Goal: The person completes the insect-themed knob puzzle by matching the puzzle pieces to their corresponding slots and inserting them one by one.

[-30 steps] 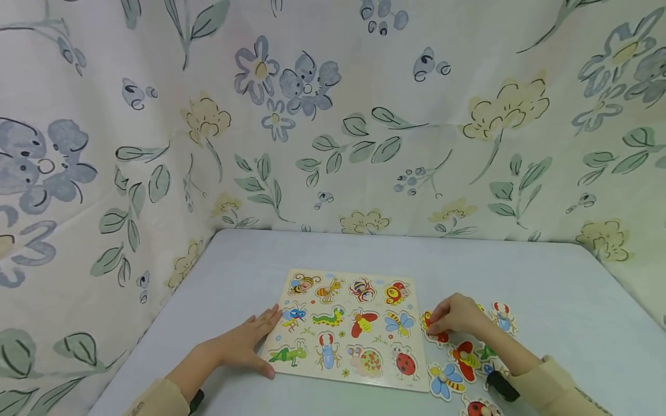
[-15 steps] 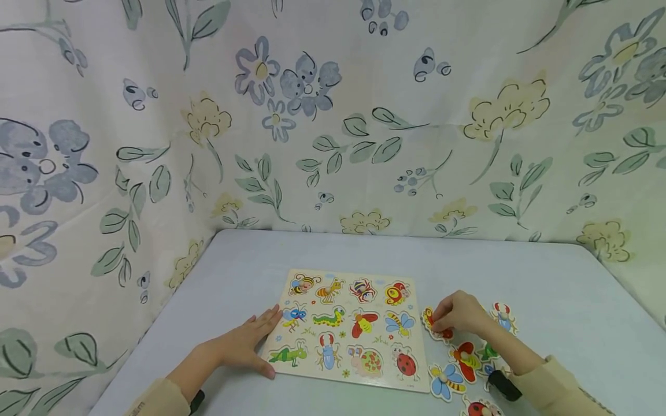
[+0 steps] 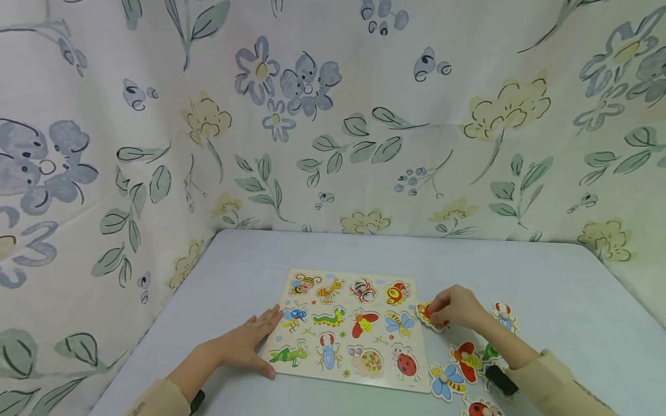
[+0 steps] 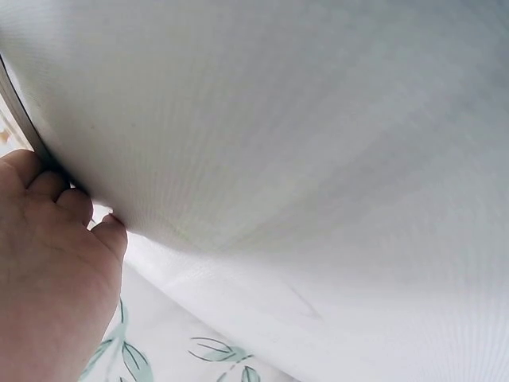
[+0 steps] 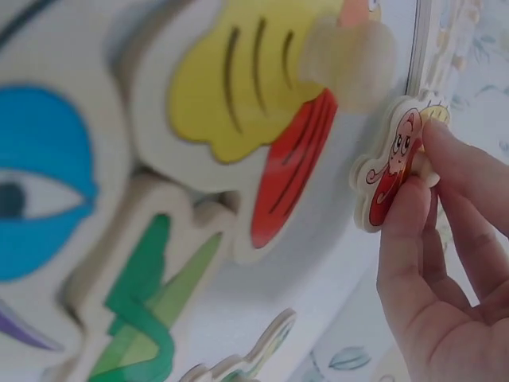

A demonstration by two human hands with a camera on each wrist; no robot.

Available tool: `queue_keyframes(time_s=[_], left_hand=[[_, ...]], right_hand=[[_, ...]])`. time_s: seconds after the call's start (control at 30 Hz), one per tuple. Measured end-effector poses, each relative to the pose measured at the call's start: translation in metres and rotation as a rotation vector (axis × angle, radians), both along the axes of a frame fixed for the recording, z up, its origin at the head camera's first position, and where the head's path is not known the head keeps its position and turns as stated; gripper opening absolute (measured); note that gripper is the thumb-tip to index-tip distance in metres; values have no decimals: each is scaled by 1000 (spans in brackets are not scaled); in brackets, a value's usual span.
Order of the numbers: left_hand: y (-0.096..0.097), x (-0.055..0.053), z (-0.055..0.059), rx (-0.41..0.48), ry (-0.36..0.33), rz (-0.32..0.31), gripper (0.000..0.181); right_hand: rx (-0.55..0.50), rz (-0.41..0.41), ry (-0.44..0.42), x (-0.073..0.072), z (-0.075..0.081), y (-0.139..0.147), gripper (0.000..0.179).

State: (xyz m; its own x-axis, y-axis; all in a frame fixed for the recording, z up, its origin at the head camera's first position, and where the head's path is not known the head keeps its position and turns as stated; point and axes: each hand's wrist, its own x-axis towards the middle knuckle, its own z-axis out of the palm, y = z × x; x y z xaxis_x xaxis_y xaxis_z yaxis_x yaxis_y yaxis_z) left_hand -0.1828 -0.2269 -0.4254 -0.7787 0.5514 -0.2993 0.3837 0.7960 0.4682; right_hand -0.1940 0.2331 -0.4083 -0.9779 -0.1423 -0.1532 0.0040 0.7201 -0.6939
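Observation:
A wooden puzzle board [image 3: 387, 375] with printed insects lies flat on the table. My left hand [image 3: 247, 346] rests at the board's left edge, fingers straight and thumb spread; in the left wrist view the hand [image 4: 60, 263] is beside the board's edge [image 4: 24, 111]. With thumb and fingertips, my right hand [image 3: 460, 309] pinches the small knob of a red and yellow butterfly puzzle piece [image 3: 424, 312] just off the board's right edge. In the right wrist view this butterfly piece [image 5: 386, 187] faces the camera sideways, partly covered by the fingers.
Right of the board lie several loose puzzle pieces: a blue-winged dragonfly [image 3: 446, 381], a red-winged insect [image 3: 466, 363], a ladybug [image 3: 480, 409] and a stag beetle [image 3: 503, 318]. Some sit under my right forearm. A floral curtain [image 3: 333, 190] hangs behind the table [image 3: 562, 300].
My right hand has shifted slightly up and left with the butterfly piece, bringing it closer to the board's right edge. The left hand and the board have stayed put.

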Motion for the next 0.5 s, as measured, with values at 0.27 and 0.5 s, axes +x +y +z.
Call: queue_keyframes(time_s=[0.27,0.5], left_hand=[[-1,-2,-4,-6,0,6,123],[-1,-2,-2,-2,5,0,123]], right_hand=[[-22,-1,10,-8,-3,-6,5],[-47,-9,19,-14,-6,-12,4]])
